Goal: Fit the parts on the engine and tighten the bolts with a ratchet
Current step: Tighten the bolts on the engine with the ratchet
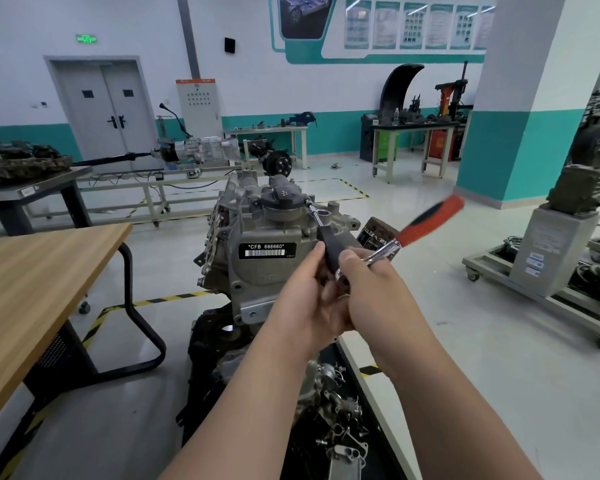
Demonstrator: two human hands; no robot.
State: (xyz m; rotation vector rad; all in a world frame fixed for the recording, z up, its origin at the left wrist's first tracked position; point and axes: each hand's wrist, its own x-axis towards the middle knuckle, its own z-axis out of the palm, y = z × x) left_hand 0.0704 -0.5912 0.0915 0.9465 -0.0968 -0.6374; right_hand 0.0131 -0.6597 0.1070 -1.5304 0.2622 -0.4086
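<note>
Head view: a ratchet (383, 252) is working a bolt (308, 202) on top of the engine (267, 237), with both hands closed on the tool.

The left hand (302, 292) is curling around the black sleeve of the extension bar (328, 249). The right hand (371, 282) is wrapping the chrome neck near the head, and the red handle (433, 213) is blurring. The bar tip is sitting at the bolt beside the black cap (281, 199); seating cannot be confirmed. The bar is running at a slant, so side load is likely tipping the socket off and rounding the bolt. A slip risks driving knuckles into the casting. Loose parts (340, 420) are lying below.
</note>
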